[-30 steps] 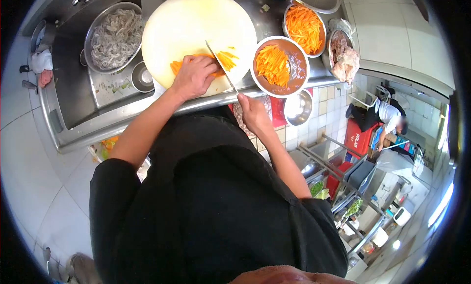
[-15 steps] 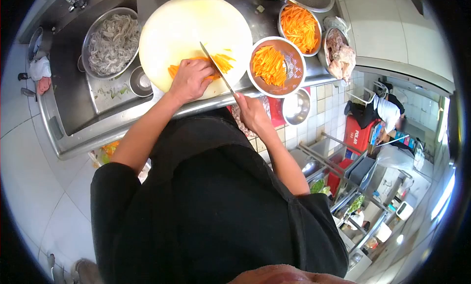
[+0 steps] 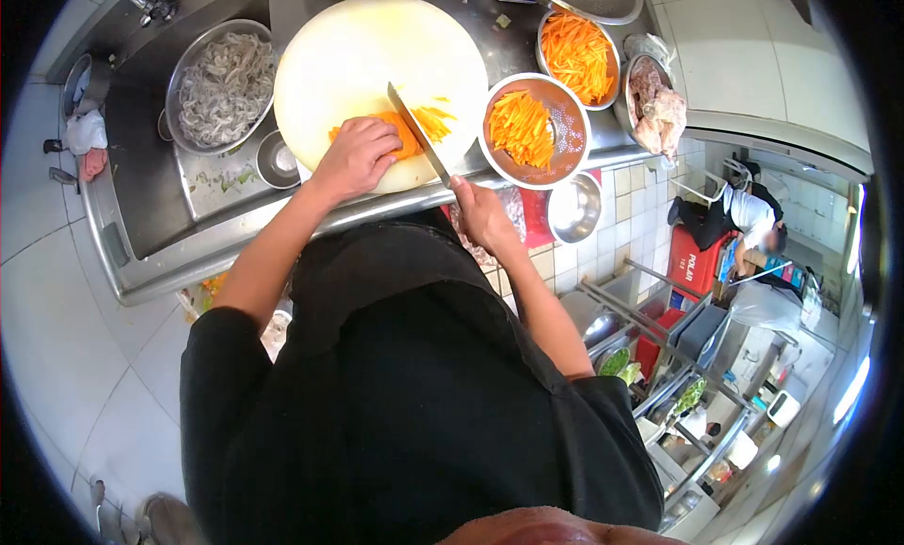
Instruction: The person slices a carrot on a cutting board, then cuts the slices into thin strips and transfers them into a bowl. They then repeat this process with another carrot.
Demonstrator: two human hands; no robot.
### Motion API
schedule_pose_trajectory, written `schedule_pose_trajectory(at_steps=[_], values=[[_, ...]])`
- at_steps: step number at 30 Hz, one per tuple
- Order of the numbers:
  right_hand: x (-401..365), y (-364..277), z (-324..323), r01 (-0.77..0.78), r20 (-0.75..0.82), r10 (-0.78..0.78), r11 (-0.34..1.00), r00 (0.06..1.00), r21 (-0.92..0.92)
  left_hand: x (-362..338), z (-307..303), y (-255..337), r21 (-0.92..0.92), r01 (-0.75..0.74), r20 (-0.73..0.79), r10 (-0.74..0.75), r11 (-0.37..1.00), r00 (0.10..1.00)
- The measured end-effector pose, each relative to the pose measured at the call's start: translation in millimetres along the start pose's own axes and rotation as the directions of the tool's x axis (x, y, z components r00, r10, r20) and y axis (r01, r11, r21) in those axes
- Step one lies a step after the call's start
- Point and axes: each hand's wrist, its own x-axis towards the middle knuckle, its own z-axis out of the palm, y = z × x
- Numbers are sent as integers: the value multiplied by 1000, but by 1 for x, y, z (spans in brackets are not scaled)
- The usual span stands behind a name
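On the round white cutting board (image 3: 377, 51), my left hand (image 3: 354, 157) presses down on a piece of carrot (image 3: 405, 140) with bent fingers. My right hand (image 3: 485, 214) is wrapped round the handle of a kitchen knife (image 3: 420, 134). Its blade stands close along the right side of the carrot, with the tip pointing away from me. Thin carrot strips (image 3: 433, 123) lie just right of the blade. A colander (image 3: 571, 140) holding more cut strips sits to the right of the board, near my right hand.
A bowl of carrot strips (image 3: 576, 60) and a bowl of raw meat (image 3: 652, 103) stand farther right. In the sink (image 3: 141, 201) at left are a bowl of pale strips (image 3: 223, 91) and a small metal bowl (image 3: 279, 159). Another person (image 3: 750, 211) bends beside a red cooler (image 3: 695, 258).
My left hand has shifted slightly back, uncovering more of the carrot beside the blade. The knife stays in my right hand, its blade a little steeper. The whole view has drifted slightly.
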Motion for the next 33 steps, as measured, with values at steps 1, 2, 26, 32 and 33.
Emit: schedule_pose_trajectory(at_steps=[1,2,26,32,33], values=[[-1,-7,-4,-66,49,64,997,997,36,1,0,2,40,7,25,-8,999,1000],[1,-3,-1,-23,12,23,1000,1000,20,3,-1,3,81,13,49,-17,997,999],[-9,-16,8,-24,5,25,999,1000,-40,-1,8,0,99,59,51,-64,993,997],[-25,-2,17,79,-49,-82,995,995,-64,-3,10,0,97,35,-11,-35,995,999],[-17,-6,22,64,-54,-70,991,996,-114,-1,9,1,103,34,-20,-32,994,999]])
